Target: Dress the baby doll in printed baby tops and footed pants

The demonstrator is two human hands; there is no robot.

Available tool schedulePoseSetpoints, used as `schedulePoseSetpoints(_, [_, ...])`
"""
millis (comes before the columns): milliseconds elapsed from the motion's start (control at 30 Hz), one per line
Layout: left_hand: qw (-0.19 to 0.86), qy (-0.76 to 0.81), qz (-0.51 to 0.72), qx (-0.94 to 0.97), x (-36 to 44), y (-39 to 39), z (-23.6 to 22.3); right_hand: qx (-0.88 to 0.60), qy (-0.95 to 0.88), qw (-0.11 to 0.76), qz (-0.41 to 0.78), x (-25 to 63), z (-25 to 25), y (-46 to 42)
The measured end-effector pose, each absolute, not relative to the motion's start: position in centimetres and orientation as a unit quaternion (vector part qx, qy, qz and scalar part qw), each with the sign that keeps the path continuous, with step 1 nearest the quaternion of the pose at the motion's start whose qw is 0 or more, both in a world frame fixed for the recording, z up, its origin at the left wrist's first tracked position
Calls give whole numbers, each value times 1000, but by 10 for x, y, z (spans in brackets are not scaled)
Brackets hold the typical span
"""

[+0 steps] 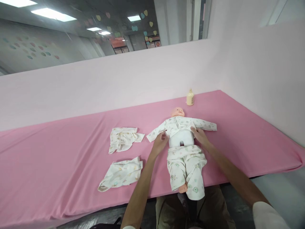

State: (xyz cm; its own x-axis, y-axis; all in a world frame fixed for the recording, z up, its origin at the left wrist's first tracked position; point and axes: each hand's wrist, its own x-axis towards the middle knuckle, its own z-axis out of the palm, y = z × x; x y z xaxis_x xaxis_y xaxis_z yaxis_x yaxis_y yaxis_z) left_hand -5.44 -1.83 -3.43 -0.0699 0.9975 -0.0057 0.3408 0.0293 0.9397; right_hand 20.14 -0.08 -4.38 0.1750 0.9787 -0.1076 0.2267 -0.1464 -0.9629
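A baby doll (178, 112) lies face up on the pink cloth, its head away from me. It wears a white printed baby shirt (177, 123) with both sleeves spread out, and the shirt's lower edge sits above a bare white belly (181, 138). My left hand (160, 143) pinches the shirt's hem at the doll's side on my left. On the other side, my right hand (200, 136) has its fingers closed on the shirt's front edge. Printed baby trousers (187, 163) cover the legs, and one foot (183, 188) shows at a cuff.
Left of the doll lie a second baby shirt (122, 138) and a folded printed garment (122, 173). A pale yellow pump bottle (190, 98) stands behind the doll's head near the wall. The pink sheet (59, 165) is wrinkled at left. A mirror or window (95, 31) spans the wall above.
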Motion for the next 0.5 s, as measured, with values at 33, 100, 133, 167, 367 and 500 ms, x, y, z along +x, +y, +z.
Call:
schedulePoseSetpoints(33, [384,596,422,565,-57,-23,-32,-628,-518,426,396,209,-41,-10])
schedulePoseSetpoints(100, [363,590,437,574,-56,-26,-27,-603,-565,410,386,223,-38,-26])
schedulePoseSetpoints(133, [351,587,443,580,-54,-24,-25,-588,-578,406,393,228,-37,-32])
schedulePoseSetpoints(167, [338,583,446,589,-51,-21,-23,-578,-589,401,398,231,-37,-34])
schedulePoseSetpoints(367, [278,606,437,603,-25,20,-16,-660,-550,407,310,219,-31,0])
schedulePoseSetpoints(500, [327,633,468,523,-24,23,-14,-671,-494,422,359,213,-23,14])
